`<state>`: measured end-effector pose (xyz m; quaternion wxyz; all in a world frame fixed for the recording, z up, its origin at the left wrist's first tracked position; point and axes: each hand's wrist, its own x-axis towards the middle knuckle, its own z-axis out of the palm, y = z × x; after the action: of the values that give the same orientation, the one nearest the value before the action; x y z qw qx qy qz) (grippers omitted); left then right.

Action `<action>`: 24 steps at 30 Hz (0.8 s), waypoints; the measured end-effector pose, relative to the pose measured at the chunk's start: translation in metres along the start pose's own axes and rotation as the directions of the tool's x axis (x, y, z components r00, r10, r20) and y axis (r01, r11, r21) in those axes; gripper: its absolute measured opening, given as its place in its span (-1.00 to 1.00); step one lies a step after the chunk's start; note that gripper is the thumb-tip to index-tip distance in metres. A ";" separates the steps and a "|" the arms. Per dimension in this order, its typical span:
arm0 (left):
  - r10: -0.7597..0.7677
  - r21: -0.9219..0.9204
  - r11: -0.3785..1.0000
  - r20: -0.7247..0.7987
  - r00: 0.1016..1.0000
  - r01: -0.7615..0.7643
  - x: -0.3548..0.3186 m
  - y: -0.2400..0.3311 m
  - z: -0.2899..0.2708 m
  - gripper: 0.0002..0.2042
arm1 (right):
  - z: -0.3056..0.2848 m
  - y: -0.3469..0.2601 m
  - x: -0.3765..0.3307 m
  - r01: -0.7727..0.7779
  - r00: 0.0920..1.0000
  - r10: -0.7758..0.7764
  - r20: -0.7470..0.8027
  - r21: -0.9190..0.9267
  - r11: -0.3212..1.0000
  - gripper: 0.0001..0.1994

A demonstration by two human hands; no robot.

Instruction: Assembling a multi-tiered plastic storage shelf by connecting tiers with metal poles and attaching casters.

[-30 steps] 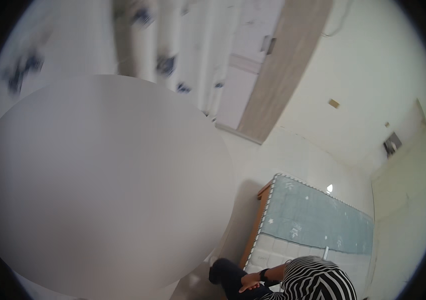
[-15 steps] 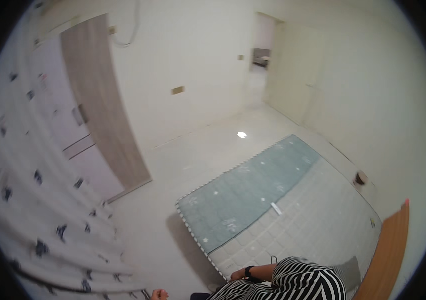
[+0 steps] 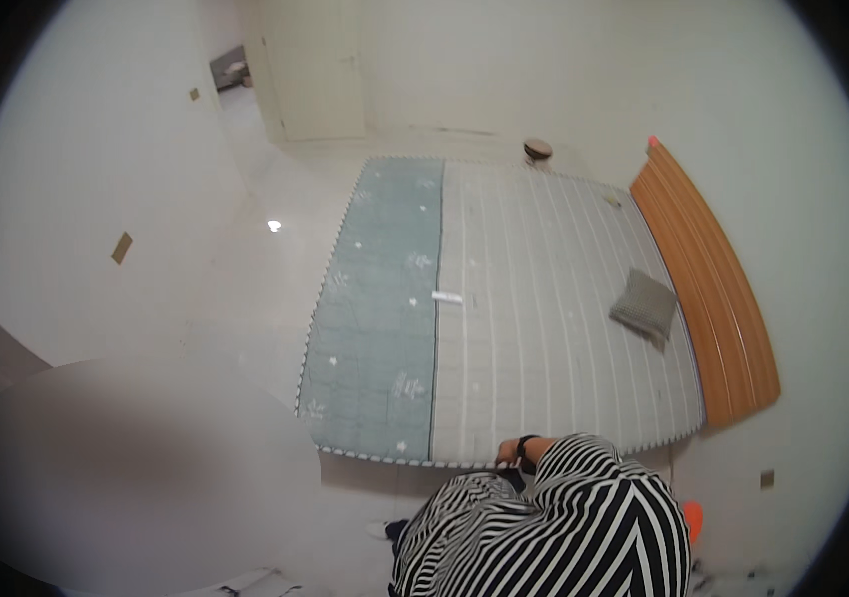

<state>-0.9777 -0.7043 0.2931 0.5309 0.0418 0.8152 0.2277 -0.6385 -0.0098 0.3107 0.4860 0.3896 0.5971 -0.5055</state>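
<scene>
Has the right hand (image 3: 509, 453) at the near edge of the mattress (image 3: 544, 398), seemingly touching; cannot tell how far open or whether gripping anything. Cannot see the left hand or tell its state. Shows the mattress mid-view beside an orange-brown headboard (image 3: 713, 298), with a grey cushion (image 3: 646, 306) near that headboard and a white strip (image 3: 447, 298) by the blue-green band (image 3: 380, 289).

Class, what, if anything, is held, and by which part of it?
It cannot be told: the right hand is at the near edge of the mattress, grip unclear; the left hand is unseen.
</scene>
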 end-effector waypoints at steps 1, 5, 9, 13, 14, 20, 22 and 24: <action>-0.009 0.030 0.999 0.015 1.000 0.009 -0.001 -0.006 -0.037 -0.71 | 0.012 0.000 0.012 -0.091 0.994 0.084 -0.072 -0.091 0.992 -0.52; 0.023 0.074 0.997 0.155 0.988 -0.035 0.062 0.035 -0.121 -0.70 | 0.091 0.022 0.131 -0.078 0.994 0.059 -0.092 -0.223 0.972 -0.73; 0.042 0.160 0.984 0.227 0.973 -0.079 0.124 0.053 -0.189 -0.69 | 0.129 -0.157 0.074 0.377 0.778 -0.491 -0.393 -0.333 0.864 -0.61; 0.030 0.217 0.973 0.237 0.971 -0.083 0.186 0.077 -0.282 -0.68 | 0.120 -0.243 0.041 0.239 0.914 -0.114 -0.390 0.289 0.927 -0.67; 0.025 0.237 0.968 0.257 0.966 -0.088 0.200 0.088 -0.299 -0.68 | 0.126 -0.222 0.067 0.362 0.838 -0.301 -0.455 0.050 0.931 -0.70; -0.002 0.236 0.970 0.222 0.975 -0.052 0.274 0.155 -0.403 -0.67 | 0.111 -0.270 0.141 -0.159 0.889 0.153 -0.431 0.022 0.987 -0.78; -0.030 0.207 0.978 0.186 0.982 -0.010 0.279 0.157 -0.441 -0.66 | 0.084 -0.320 0.144 -0.193 0.872 0.250 -0.421 0.174 0.966 -0.79; -0.041 0.205 0.979 0.180 0.983 0.003 0.299 0.184 -0.480 -0.66 | 0.064 -0.372 0.173 -0.083 0.898 0.035 -0.438 -0.089 0.993 -0.78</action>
<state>-1.5641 -0.6045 0.2757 0.5993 0.1075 0.7822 0.1324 -1.0212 -0.1459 0.2251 0.3752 0.4845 0.7042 -0.3586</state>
